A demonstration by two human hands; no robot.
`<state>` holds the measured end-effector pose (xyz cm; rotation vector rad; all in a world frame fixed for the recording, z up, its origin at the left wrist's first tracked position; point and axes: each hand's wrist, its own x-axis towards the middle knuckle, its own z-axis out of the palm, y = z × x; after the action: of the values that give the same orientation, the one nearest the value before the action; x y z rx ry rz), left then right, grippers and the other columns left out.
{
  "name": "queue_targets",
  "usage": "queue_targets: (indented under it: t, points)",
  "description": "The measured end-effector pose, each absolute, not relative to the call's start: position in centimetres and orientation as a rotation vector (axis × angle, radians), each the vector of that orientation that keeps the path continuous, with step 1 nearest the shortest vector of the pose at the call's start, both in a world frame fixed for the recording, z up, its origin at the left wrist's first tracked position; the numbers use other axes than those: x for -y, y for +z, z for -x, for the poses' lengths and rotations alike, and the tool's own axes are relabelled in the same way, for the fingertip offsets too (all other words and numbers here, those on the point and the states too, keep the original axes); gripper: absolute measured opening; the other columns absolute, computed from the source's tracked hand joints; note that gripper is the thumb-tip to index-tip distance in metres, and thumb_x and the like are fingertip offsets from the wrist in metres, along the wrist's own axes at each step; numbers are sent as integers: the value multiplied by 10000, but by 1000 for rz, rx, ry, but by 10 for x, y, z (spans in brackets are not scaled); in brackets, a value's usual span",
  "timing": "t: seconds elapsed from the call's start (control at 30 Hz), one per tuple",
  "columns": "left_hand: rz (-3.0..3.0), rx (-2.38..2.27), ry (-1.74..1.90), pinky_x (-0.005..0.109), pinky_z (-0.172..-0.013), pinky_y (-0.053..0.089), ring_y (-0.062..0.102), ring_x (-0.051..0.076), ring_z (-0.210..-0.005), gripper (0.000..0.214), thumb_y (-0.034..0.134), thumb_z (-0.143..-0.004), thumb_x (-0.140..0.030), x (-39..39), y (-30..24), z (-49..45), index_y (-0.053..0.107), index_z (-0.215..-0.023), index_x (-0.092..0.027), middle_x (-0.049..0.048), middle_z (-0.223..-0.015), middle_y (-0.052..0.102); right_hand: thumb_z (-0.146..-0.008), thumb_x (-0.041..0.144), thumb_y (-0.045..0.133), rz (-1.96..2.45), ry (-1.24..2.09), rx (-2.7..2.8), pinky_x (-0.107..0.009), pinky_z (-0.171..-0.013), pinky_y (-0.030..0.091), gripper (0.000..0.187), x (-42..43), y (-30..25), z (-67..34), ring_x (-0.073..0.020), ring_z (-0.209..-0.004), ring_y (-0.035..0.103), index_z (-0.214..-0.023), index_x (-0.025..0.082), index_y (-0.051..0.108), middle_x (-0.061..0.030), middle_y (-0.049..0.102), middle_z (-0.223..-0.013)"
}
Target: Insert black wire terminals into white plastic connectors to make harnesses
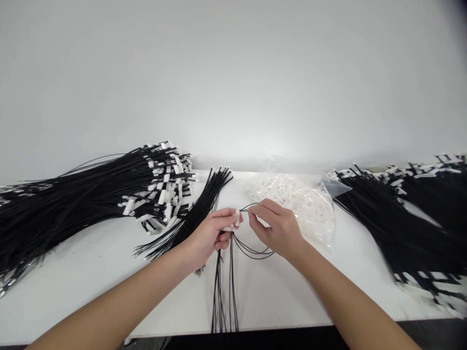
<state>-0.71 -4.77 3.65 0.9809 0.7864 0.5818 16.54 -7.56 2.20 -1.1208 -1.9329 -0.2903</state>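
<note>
Near the middle of the table, my left hand (215,229) is closed on a small white plastic connector (237,217), its fingertips partly covering it. My right hand (275,226) pinches thin black wires (245,209) that run to the connector's right side. Below the hands, these wires bend in a loop, and more black strands (231,282) hang down toward the table's front edge. A loose bundle of black wires (199,214) lies just behind my left hand. Behind my right hand sits a clear plastic bag (310,204) full of small white connectors.
A large pile of black wires with white connectors (73,204) covers the left of the white table (109,291). More wire bundles (397,218) with white ends lie at the right. A plain pale wall (233,73) rises behind the table.
</note>
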Motion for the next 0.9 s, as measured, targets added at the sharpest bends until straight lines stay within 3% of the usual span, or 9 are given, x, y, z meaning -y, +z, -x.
queue_targets:
  t: [0.47,0.7,0.9]
  points:
    - [-902,-777,587,182,-410,132,227,19,-466,165,583,-721,-324,49,35,7,557,-788,-176,-19,-776,405,-795,138,490,1194,-332,1953,-201,-499,362,125,75,19,-164,-72,-578,503,-805,200,597,0,586,-699]
    - [-855,-760,654,168,-399,163,258,18,-467,173,577,-736,-334,46,36,9,541,-778,-171,-28,-758,392,-736,158,588,1108,-520,1891,-323,-710,398,269,74,25,-166,-169,-808,522,-996,228,576,-41,613,-883]
    - [-786,-770,734,166,-400,192,275,24,-474,159,573,-744,-316,40,34,12,534,-789,-168,-24,-733,396,-755,142,565,842,-513,2242,-322,-722,340,213,79,26,-159,-118,-724,493,-932,261,564,33,609,-764]
